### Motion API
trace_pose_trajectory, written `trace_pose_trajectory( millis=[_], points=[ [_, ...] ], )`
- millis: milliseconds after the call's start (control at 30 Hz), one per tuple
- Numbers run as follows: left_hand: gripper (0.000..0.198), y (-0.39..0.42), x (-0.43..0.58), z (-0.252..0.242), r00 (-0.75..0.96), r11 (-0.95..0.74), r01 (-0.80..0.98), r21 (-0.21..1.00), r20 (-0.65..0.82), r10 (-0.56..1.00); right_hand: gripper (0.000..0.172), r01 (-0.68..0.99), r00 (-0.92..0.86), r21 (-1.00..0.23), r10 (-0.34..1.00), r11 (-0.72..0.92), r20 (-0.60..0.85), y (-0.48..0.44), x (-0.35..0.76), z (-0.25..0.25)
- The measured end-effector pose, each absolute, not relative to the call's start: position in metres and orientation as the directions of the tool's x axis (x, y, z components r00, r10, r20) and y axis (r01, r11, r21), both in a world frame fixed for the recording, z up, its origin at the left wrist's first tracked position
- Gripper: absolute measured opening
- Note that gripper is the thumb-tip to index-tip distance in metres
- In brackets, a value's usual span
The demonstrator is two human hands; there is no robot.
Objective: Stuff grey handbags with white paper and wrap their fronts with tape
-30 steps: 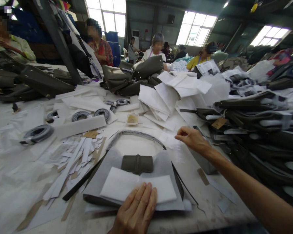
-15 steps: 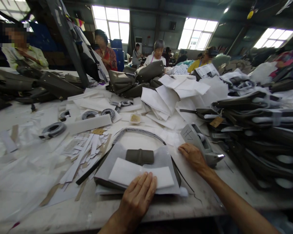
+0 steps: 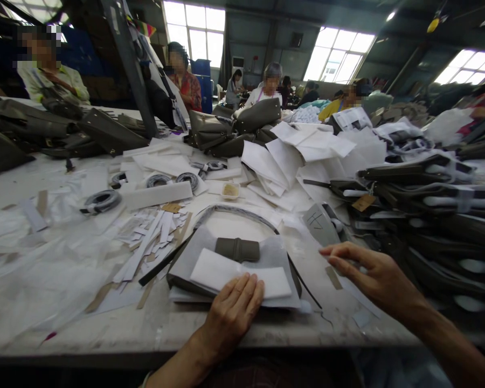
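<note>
A dark olive handbag (image 3: 181, 269) lies flat in front of me, partly covered by thin white sheeting; its wrapped handle (image 3: 242, 209) arches away from me. The bag's clasp flap (image 3: 237, 249) shows above a folded white foam sheet (image 3: 218, 269). My left hand (image 3: 238, 304) rests on that sheet with its fingers laid flat, pressing it against the bag. To the right of the bag, my right hand (image 3: 372, 272) hovers above the table, its thumb and fingers drawn together in a pinch; what they hold, if anything, I cannot make out. Behind it stands a grey tape dispenser (image 3: 320, 223), partly hidden.
Stacked dark bags (image 3: 424, 210) fill the right side. White sheets (image 3: 291, 156) are piled behind the handbag. Paper strips (image 3: 149, 248), wrapped coils (image 3: 101, 202) and a small dish (image 3: 230, 190) lie leftward and behind. Several people work across the table, among them one in red (image 3: 192, 89).
My right hand has moved off the tape dispenser, to the right and toward me. My left hand stays on the foam sheet. The whole view has shifted slightly.
</note>
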State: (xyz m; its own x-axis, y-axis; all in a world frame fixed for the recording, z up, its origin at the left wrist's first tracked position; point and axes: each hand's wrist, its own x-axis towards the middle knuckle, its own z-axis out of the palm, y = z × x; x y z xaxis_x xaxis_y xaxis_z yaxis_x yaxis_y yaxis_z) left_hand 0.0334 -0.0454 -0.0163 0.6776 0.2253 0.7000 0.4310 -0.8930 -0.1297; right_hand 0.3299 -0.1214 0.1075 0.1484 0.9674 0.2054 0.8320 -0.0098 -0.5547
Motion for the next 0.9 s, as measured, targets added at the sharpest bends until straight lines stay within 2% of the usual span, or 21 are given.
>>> trace_pose_trajectory(
  millis=[67,133,233,333,400,500,567,633,700,767,800,867,900],
  points=[
    [0.036,-0.046,0.033,-0.016,0.693,-0.894,0.429,-0.128,0.682,0.234,0.026,0.782,0.046,-0.620,0.998,-0.067,-0.050,-0.139,0.309,0.117],
    [0.037,-0.047,0.032,-0.016,0.714,-0.900,0.418,-0.126,0.658,0.240,0.024,0.735,-0.082,-0.666,0.957,-0.131,-0.279,-0.154,0.283,0.122],
    [0.037,-0.047,0.031,-0.015,0.719,-0.905,0.409,-0.121,0.653,0.237,0.022,0.642,-0.268,-0.736,0.837,-0.214,-0.477,-0.164,0.239,0.120],
    [0.036,-0.045,0.032,-0.015,0.714,-0.910,0.398,-0.118,0.662,0.227,0.026,0.438,-0.438,-0.841,0.743,-0.316,-0.507,-0.160,0.196,0.104],
    [0.034,-0.044,0.032,-0.016,0.721,-0.913,0.388,-0.124,0.658,0.217,0.038,0.173,-0.514,-0.870,0.711,-0.461,-0.479,-0.154,0.173,0.089],
    [0.033,-0.044,0.032,-0.019,0.727,-0.915,0.385,-0.124,0.652,0.218,0.050,-0.210,-0.565,-0.746,0.701,-0.632,-0.435,-0.144,0.153,0.071],
    [0.034,-0.044,0.032,-0.020,0.715,-0.924,0.371,-0.088,0.662,0.225,0.049,-0.277,-0.588,-0.697,0.690,-0.662,-0.422,-0.135,0.152,0.072],
    [0.038,-0.044,0.031,-0.021,0.686,-0.933,0.359,-0.031,0.687,0.241,0.046,-0.227,-0.564,-0.754,0.714,-0.616,-0.414,-0.120,0.164,0.079],
    [0.038,-0.045,0.031,-0.021,0.656,-0.935,0.355,0.000,0.712,0.249,0.043,-0.107,-0.434,-0.878,0.816,-0.467,-0.381,-0.097,0.184,0.088],
    [0.035,-0.044,0.032,-0.020,0.653,-0.933,0.360,-0.028,0.721,0.230,0.036,0.160,-0.237,-0.958,0.933,-0.237,-0.270,-0.069,0.211,0.094],
    [0.033,-0.044,0.032,-0.020,0.663,-0.930,0.362,-0.057,0.717,0.214,0.031,0.358,-0.156,-0.927,0.971,-0.115,-0.181,-0.054,0.224,0.094],
    [0.031,-0.044,0.032,-0.019,0.685,-0.922,0.371,-0.110,0.703,0.192,0.024,0.705,-0.079,-0.707,0.997,0.059,0.005,-0.028,0.248,0.094],
    [0.031,-0.045,0.032,-0.019,0.696,-0.917,0.378,-0.127,0.693,0.191,0.021,0.801,-0.077,-0.590,0.995,0.103,0.070,-0.017,0.258,0.093]
  ],
)
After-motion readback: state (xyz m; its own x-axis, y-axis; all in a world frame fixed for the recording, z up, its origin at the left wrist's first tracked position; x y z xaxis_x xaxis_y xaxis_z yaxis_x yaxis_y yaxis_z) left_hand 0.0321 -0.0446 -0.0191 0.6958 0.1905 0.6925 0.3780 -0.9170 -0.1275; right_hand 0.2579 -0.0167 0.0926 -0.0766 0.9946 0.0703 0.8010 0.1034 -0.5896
